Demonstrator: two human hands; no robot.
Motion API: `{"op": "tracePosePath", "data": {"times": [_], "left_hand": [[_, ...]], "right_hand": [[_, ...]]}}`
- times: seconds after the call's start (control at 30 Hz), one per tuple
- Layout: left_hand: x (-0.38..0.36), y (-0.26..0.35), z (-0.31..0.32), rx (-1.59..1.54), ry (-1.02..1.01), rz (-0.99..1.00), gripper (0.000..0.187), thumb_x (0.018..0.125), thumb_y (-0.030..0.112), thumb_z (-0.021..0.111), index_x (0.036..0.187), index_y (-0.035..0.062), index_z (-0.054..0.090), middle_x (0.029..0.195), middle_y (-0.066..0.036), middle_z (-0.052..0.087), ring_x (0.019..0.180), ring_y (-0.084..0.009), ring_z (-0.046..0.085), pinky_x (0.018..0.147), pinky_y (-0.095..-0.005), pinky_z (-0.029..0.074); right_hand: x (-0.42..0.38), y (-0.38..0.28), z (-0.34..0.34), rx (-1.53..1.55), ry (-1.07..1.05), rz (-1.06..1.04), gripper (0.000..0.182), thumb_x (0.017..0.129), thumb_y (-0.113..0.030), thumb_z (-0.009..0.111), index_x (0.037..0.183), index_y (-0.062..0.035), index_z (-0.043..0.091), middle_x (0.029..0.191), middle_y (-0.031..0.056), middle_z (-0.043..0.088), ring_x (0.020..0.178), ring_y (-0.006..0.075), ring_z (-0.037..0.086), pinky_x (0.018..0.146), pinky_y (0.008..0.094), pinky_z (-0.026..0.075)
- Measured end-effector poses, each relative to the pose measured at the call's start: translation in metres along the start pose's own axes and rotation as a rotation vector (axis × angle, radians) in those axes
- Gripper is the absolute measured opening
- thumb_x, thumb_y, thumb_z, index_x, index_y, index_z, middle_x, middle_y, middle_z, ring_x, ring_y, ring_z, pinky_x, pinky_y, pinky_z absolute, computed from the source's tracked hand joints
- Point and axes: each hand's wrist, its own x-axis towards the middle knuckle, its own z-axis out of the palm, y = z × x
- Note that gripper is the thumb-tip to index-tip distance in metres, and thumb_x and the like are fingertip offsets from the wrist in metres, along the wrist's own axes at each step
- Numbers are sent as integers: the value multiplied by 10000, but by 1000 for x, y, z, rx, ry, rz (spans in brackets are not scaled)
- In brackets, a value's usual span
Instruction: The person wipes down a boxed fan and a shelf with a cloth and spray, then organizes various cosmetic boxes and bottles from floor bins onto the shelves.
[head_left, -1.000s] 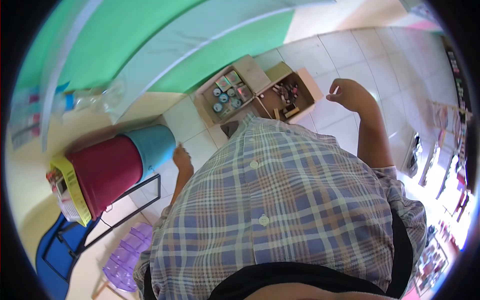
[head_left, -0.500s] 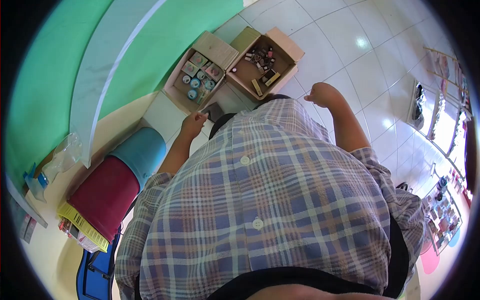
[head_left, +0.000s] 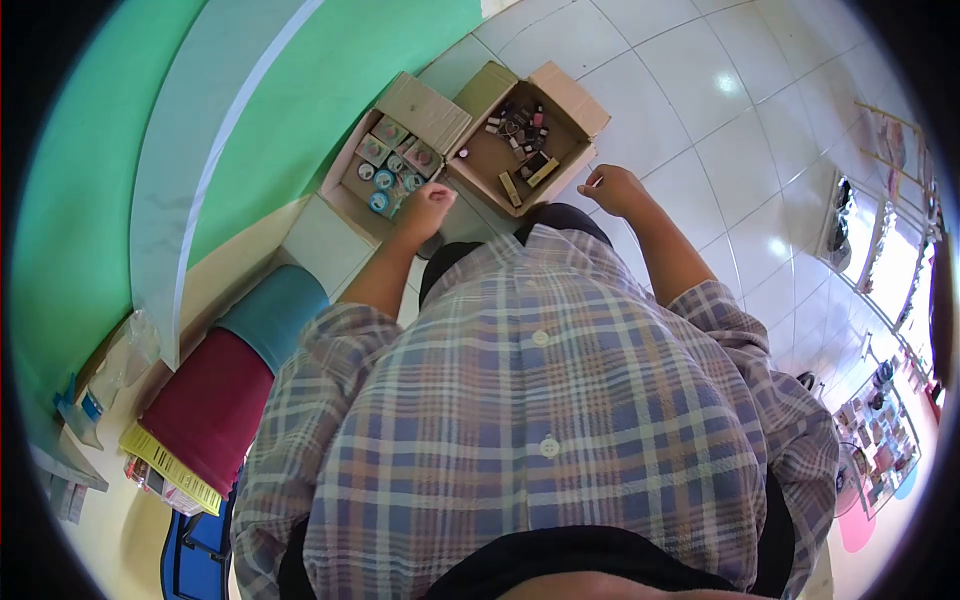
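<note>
My left hand [head_left: 427, 212], fingers curled together, is over the near right edge of a cardboard box [head_left: 350, 208] holding several round jars [head_left: 384, 180] and small cartons [head_left: 390, 131]. Whether anything is between its fingers is too small to tell. My right hand [head_left: 612, 189] has its fingers curled, just right of a second open box [head_left: 590, 122]. In that box lie several small bottles [head_left: 520, 128] and two gold-coloured boxes [head_left: 541, 171]. What my right hand holds, if anything, cannot be made out.
A green wall [head_left: 290, 110] rises on the left. Teal [head_left: 275, 315] and dark red [head_left: 205, 405] containers are at the lower left, beside a blue item [head_left: 192, 550]. The floor is white tile [head_left: 690, 120]. Display racks [head_left: 880, 430] with goods are at the far right.
My left hand has moved right and up to the box of jars. My right hand has shifted slightly left, closer to the box of bottles.
</note>
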Motion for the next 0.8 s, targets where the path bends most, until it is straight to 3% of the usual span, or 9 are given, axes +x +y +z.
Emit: {"op": "tracePosePath", "data": {"times": [0.1, 0.2, 0.23, 0.27, 0.3, 0.47, 0.57, 0.63, 0.8], "left_hand": [[10, 16, 11, 343, -35, 120, 347, 819, 355, 704, 959, 40, 669, 926, -135, 688, 868, -271, 661, 783, -380, 515], [19, 23, 32, 462, -62, 214, 392, 812, 400, 695, 966, 41, 664, 966, -155, 673, 980, -328, 619, 876, -409, 481], [19, 33, 36, 470, -149, 166, 423, 813, 395, 695, 1029, 36, 635, 1104, -167, 622, 1041, -330, 584, 926, -414, 461], [19, 42, 41, 470, -160, 171, 423, 813, 395, 695, 1029, 36, 635, 1104, -167, 622, 1041, -330, 584, 926, -414, 461], [19, 50, 47, 509, -184, 187, 437, 817, 382, 692, 1064, 31, 614, 1174, -189, 574, 1074, -344, 567, 938, -419, 458], [28, 90, 66, 553, -192, 209, 460, 832, 326, 679, 1164, 31, 562, 1372, -250, 396, 1178, -385, 511, 982, -432, 441], [44, 119, 74, 670, -215, 277, 493, 827, 302, 682, 1264, 122, 541, 1439, -292, 290, 1178, -431, 512, 987, -439, 442], [56, 131, 81, 679, -218, 166, 479, 834, 265, 660, 1296, 212, 540, 1448, -292, 285, 1196, -431, 508, 981, -454, 448], [74, 130, 91, 662, -176, 173, 409, 864, 241, 601, 1272, 236, 572, 1446, -233, 333, 1184, -411, 524, 974, -448, 455]], "right_hand": [[21, -8, 13, 37, -13, -56, 336, 807, -377, 727, 960, -81, 684, 948, 138, 684, 902, 276, 650, 794, 379, 511], [31, -17, 16, 74, -4, -85, 369, 798, -356, 732, 1029, -74, 675, 1011, 166, 674, 979, 314, 640, 859, 383, 505], [35, -18, 20, 20, 1, -149, 395, 790, -337, 737, 1066, -65, 659, 1055, 175, 659, 1016, 316, 627, 886, 387, 497], [39, -19, 22, -34, 6, -209, 426, 783, -319, 743, 1103, -56, 643, 1098, 184, 644, 1054, 318, 614, 912, 392, 488], [42, -22, 24, -129, -50, -282, 538, 757, -250, 762, 1215, -41, 571, 1241, 203, 567, 1135, 338, 567, 962, 404, 466], [28, -29, 40, -229, -61, -326, 711, 736, -194, 770, 1351, -70, 436, 1439, 183, 362, 1278, 361, 435, 1031, 425, 419], [20, -29, 46, -288, 25, -285, 810, 724, -152, 751, 1429, -151, 352, 1482, 188, 296, 1295, 395, 419, 1022, 471, 434], [3, -42, 36, -375, 15, -255, 822, 728, -156, 745, 1440, -166, 334, 1494, 182, 277, 1302, 398, 411, 1021, 478, 434], [-2, -51, 36, -458, -39, -174, 858, 747, -182, 741, 1467, -262, 283, 1526, 171, 222, 1291, 411, 428, 1001, 491, 450]]}}
